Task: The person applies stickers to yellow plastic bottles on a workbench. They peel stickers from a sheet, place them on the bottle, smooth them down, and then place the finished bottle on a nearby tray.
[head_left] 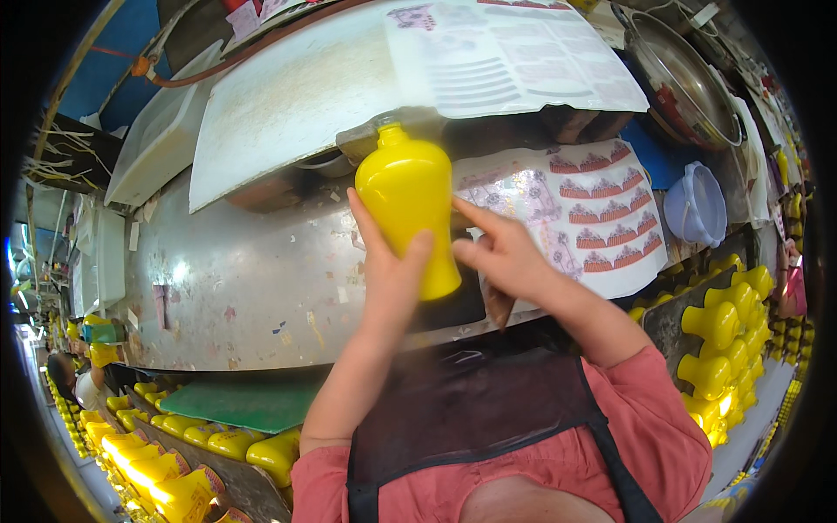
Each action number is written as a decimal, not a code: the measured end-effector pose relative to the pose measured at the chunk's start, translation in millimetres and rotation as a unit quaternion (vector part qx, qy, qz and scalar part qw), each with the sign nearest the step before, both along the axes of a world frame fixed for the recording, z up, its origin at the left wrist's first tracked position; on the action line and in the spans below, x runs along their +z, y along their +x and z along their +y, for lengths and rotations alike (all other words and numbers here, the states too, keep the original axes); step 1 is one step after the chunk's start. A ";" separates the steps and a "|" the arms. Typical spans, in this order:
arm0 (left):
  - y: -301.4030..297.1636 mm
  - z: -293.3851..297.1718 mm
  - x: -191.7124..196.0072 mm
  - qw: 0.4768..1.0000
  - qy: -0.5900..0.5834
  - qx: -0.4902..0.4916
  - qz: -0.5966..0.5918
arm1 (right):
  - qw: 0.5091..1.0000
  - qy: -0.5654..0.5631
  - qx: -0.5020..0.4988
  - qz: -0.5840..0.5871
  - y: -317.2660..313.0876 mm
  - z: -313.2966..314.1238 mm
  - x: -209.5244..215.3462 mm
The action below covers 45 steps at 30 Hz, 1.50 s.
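Note:
A glossy yellow bottle (405, 196) with a narrow neck and broad shoulders is held tilted over the metal worktable (235, 288). My left hand (388, 270) is closed round its lower left side, the thumb lying across the front. My right hand (514, 253) is at the bottle's right side, its index finger stretched to the edge. The other fingers are curled on a flat brown piece (497, 305), perhaps a scraper, whose upper part is hidden by the hand. Right of the bottle lies a sheet of red and purple printed decals (602, 209).
A raised white board (288, 113) holds another printed sheet (514, 65). At the right are a pale blue bucket (695, 205) and a large metal pan (684, 78). Yellow bottles (724, 331) stand in racks at both sides. Far left, another person (83, 383) is partly visible.

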<state>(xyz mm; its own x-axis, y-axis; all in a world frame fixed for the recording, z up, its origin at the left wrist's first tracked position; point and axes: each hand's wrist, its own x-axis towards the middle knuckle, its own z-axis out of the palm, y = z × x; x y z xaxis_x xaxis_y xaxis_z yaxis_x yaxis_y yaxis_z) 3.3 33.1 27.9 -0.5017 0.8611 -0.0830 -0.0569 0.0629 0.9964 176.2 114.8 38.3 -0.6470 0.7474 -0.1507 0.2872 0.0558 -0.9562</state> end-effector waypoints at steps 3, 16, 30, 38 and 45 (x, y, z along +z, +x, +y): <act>-6.2 1.8 -3.8 1.000 -0.004 -0.008 0.030 | 0.989 0.131 -0.064 -0.039 37.6 49.4 3.1; -6.1 -9.7 -11.5 0.990 0.019 -0.048 0.128 | 0.709 0.471 -0.360 -0.381 282.1 336.1 113.5; -19.0 -11.6 -22.0 0.995 0.007 -0.088 0.038 | 0.898 0.171 -0.370 -0.166 275.5 334.7 138.8; -14.6 -7.7 -17.9 0.990 0.023 -0.076 0.117 | 0.984 0.109 -0.133 -0.043 180.3 242.3 150.4; -18.0 -8.0 -23.4 0.995 0.013 -0.093 0.017 | 0.985 0.129 -0.056 -0.103 81.7 247.6 145.7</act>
<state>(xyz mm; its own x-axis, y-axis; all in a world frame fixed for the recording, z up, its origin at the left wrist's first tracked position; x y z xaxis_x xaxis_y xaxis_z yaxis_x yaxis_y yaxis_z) -14.8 25.1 4.4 -0.3350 0.9411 -0.0465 -0.0137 0.0445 0.9989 258.0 362.4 184.0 -0.5341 0.8429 -0.0654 0.4918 0.2468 -0.8350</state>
